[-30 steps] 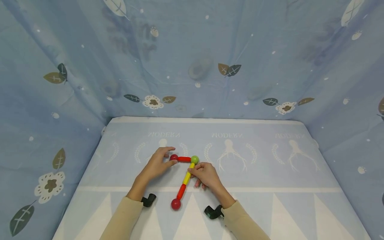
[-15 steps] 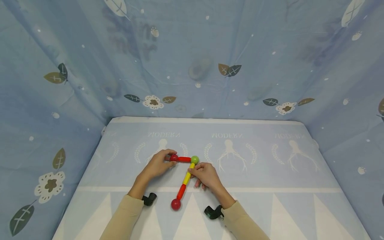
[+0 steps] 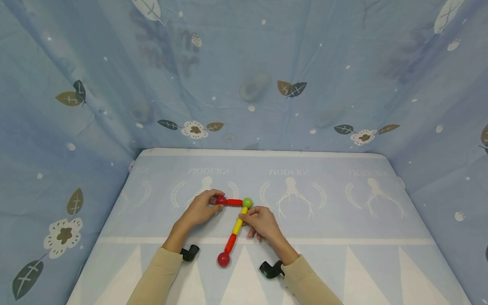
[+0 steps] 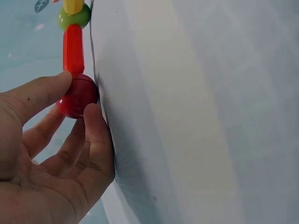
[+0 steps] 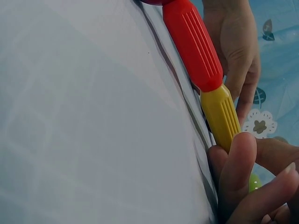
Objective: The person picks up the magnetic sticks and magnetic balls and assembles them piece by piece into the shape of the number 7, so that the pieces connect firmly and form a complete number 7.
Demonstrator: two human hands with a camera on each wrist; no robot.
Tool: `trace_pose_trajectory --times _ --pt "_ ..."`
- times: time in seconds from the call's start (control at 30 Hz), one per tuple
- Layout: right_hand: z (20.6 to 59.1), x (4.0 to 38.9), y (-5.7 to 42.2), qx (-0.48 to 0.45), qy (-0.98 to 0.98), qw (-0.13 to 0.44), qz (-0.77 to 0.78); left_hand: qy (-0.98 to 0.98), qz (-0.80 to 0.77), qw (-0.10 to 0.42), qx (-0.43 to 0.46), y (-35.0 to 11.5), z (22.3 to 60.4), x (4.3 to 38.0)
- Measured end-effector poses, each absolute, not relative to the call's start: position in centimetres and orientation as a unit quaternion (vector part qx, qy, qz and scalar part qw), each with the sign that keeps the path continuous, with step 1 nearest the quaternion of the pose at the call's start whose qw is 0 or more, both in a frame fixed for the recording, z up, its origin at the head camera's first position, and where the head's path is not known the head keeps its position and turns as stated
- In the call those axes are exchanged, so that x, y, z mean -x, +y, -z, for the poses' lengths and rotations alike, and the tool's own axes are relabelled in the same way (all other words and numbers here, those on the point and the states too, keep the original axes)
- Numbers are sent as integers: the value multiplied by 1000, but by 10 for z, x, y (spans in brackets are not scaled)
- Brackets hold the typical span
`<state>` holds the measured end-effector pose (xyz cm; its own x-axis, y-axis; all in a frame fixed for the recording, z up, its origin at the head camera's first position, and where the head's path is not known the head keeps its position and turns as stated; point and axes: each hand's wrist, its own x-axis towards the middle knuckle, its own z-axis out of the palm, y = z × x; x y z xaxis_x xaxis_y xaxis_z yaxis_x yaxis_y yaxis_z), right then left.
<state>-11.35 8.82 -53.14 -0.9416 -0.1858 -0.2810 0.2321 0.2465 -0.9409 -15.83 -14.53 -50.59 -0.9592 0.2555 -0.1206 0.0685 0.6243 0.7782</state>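
A chain of toy rods and balls, like a magnetic building set, lies bent on the table. My left hand (image 3: 201, 209) holds the dark red ball (image 4: 77, 97) at its far left end between thumb and fingers. A red rod (image 3: 234, 202) runs from that ball to a green ball (image 3: 247, 203) at the bend. From there a yellow rod (image 5: 220, 115) comes toward me, joined to a second red rod (image 5: 192, 45) that ends in another red ball (image 3: 223, 259). My right hand (image 3: 263, 223) pinches the yellow rod near the green ball.
The pale blue and white patterned table (image 3: 343, 220) spreads around the chain. Blue printed cloth (image 3: 244, 76) hangs along its back and sides. Black wrist-camera mounts (image 3: 271, 269) stick out beside both tan sleeves (image 3: 309, 279).
My left hand's fingers have come in around the red ball at the far left end. My right hand and the chain have stayed in place.
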Motion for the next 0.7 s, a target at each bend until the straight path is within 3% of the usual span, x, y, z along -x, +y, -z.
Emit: trace_pose_trajectory --times 0.7 --pt "537 113 88 -16 769 159 619 899 -411 122 -84 -146 506 158"
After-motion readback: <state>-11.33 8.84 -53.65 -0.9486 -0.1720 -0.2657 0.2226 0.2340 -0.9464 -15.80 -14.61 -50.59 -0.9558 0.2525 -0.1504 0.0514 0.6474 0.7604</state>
